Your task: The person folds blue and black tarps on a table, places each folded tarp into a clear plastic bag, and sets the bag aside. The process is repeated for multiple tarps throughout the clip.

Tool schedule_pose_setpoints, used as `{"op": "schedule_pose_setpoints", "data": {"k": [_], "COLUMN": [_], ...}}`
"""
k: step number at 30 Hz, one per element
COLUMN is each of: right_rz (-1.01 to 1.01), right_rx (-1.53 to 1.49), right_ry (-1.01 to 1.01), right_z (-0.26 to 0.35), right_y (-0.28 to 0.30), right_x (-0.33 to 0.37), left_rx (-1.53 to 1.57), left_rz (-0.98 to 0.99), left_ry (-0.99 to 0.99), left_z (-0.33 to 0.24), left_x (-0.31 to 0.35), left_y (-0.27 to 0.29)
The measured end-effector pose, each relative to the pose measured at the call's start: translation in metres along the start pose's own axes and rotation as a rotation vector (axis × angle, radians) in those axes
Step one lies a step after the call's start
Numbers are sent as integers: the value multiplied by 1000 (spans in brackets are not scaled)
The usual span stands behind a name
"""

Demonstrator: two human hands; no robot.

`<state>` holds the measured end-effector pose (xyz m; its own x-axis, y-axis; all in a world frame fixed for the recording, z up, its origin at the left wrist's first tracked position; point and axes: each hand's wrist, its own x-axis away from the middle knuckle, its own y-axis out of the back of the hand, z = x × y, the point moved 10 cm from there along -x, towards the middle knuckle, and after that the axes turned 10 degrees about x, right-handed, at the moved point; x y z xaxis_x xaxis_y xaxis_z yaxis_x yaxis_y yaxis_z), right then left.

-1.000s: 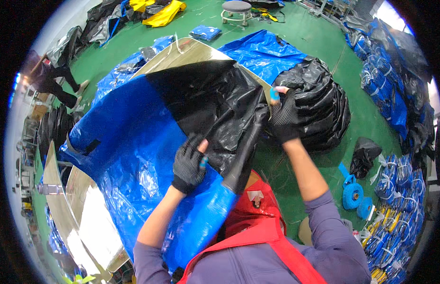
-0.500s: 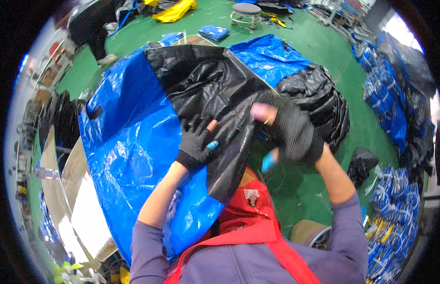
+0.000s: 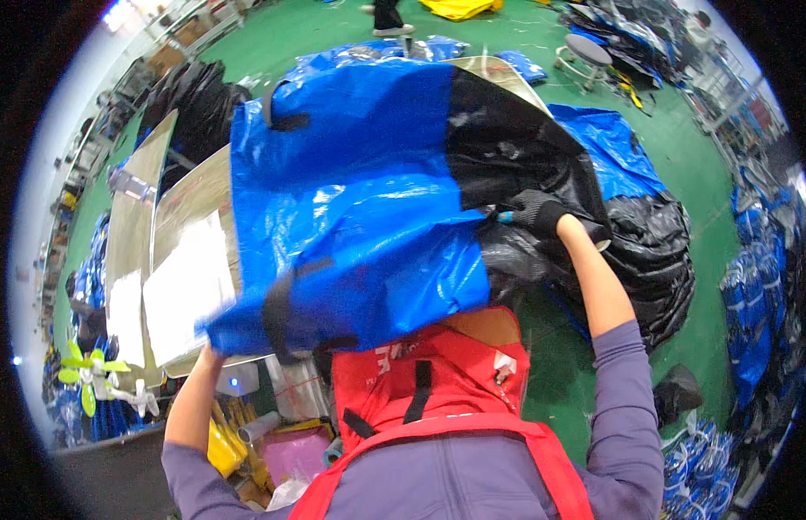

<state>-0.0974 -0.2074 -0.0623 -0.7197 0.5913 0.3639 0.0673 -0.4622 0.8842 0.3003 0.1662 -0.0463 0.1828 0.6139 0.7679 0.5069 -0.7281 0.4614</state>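
Note:
A large blue and black plastic sheet (image 3: 360, 173) with black straps is spread in front of me, its near edge lifted in folds. At its near left corner is my left hand (image 3: 212, 352), mostly hidden by the sheet; the corner is bunched and raised there, held in it. My right hand (image 3: 538, 213), in a black knitted glove with a blue-wrapped fingertip, is closed on the black part at the right. Dark folds gather just below that hand. The sheet lies over a pale shiny tabletop (image 3: 191, 221), whose left end shows.
Another blue and black sheet (image 3: 654, 251) lies heaped to the right. A green fan (image 3: 89, 373) stands at the lower left. Farther off are a grey stool (image 3: 587, 52), a yellow sheet (image 3: 459, 7) and a person's shoe (image 3: 393, 31). Blue bundles (image 3: 702, 464) line the right side.
My left hand has moved from the sheet's middle to its near left corner, raising that edge. My right hand has come down onto the black part. The view has turned leftward.

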Motion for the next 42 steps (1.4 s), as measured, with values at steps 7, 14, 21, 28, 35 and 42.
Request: {"op": "schedule_pose_setpoints", "data": {"k": [7,14,21,28,35,42], "right_rz": [35,-27,-15,24,-780,-748], "right_rx": [31,135,392,492,446,503], "right_ry": [35,-52,-325,-319,-74,113], "right_z": [6,12,18,36,124,186], "right_y": [8,24,24,20,179,161], "right_x": [-5,11,15,21,6,-14], "left_rx": [-209,979,224,-384,-241,-373], "left_rz": [-1237,-1290,-1011,-1176,-790,-1268], "left_ry": [-313,-92,626,-356,6,19], "left_z": [33,101,70,-178,-158,-124], "left_x": [108,42,43,-18,-94,-66], "left_y": [-11,-12,-12,57,65,100]}}
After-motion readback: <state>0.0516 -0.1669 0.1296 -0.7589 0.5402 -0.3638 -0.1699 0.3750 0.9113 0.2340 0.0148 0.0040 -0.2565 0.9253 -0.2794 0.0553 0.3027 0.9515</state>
